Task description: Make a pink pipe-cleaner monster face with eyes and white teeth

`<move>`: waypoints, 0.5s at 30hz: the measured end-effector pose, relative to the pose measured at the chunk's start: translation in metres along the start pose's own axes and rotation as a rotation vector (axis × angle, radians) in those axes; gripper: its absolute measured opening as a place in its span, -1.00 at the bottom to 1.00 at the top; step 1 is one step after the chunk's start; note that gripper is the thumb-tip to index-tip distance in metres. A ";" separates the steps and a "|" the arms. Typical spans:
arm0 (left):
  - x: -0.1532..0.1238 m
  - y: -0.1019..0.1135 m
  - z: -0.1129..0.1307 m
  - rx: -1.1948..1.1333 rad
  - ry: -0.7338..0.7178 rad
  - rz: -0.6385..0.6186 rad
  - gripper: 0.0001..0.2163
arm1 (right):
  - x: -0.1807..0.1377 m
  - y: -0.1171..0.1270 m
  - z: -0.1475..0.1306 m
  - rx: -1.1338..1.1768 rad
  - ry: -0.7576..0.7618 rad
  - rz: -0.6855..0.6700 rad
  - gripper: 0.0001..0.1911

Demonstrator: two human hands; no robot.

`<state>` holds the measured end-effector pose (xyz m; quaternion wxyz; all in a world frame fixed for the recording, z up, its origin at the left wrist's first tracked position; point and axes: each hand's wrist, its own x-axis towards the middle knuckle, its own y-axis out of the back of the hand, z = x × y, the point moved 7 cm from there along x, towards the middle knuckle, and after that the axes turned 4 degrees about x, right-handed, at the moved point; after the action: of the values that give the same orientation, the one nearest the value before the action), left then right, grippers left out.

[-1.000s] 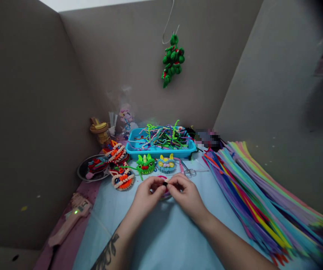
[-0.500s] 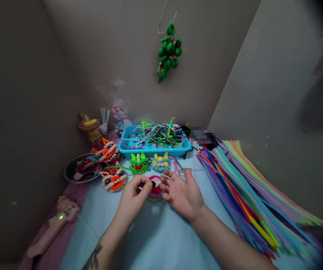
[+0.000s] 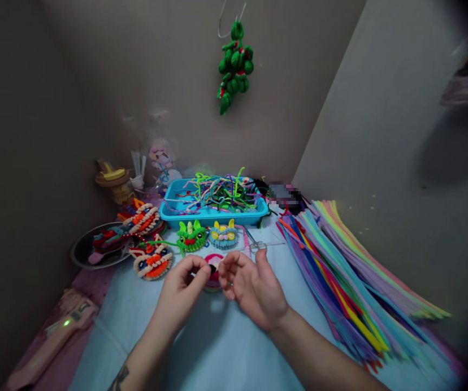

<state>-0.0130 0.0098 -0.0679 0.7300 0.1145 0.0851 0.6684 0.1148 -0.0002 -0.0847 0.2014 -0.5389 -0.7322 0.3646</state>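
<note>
My left hand (image 3: 187, 279) is closed in a pinch on a small black piece (image 3: 213, 268), its kind too small to make out; something white shows beside it. Facing it, my right hand (image 3: 252, 288) has its palm turned up, thumb apart and fingers loosely curved, and nothing shows in its grasp. Below the fingertips lies a round pink-and-red piece (image 3: 214, 283), partly covered by both hands. Just beyond are a green animal head (image 3: 192, 238) and a blue-and-yellow one (image 3: 223, 237), both made of fuzzy stems.
A blue tray (image 3: 213, 219) of stem offcuts stands behind. Scissors (image 3: 258, 245) lie beside the heads. Bundles of coloured chenille stems (image 3: 352, 293) fill the right. Orange-and-cream heads (image 3: 153, 263), a dark bowl (image 3: 80, 252) and a pink glue gun (image 3: 57, 336) are at left. Green ornaments (image 3: 236, 65) hang above.
The whole view has shifted, so things appear farther left. My right fingers have curled a little more and drawn together near the left fingertips. My left hand keeps its pinch.
</note>
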 end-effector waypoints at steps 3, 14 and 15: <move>0.000 0.000 0.000 -0.010 0.006 -0.005 -0.80 | 0.001 0.002 -0.002 -0.022 0.034 0.025 -0.32; -0.002 -0.006 -0.002 -0.272 0.105 -0.043 -0.78 | 0.003 0.036 -0.008 -0.249 0.304 0.286 -0.66; -0.002 -0.007 -0.004 -0.301 0.127 -0.053 -0.78 | 0.002 0.035 -0.009 -0.264 0.332 0.268 -0.68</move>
<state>-0.0079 0.0077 -0.0735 0.7493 -0.0410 0.0330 0.6602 0.1431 0.0104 -0.1054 0.1965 -0.7052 -0.6525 0.1959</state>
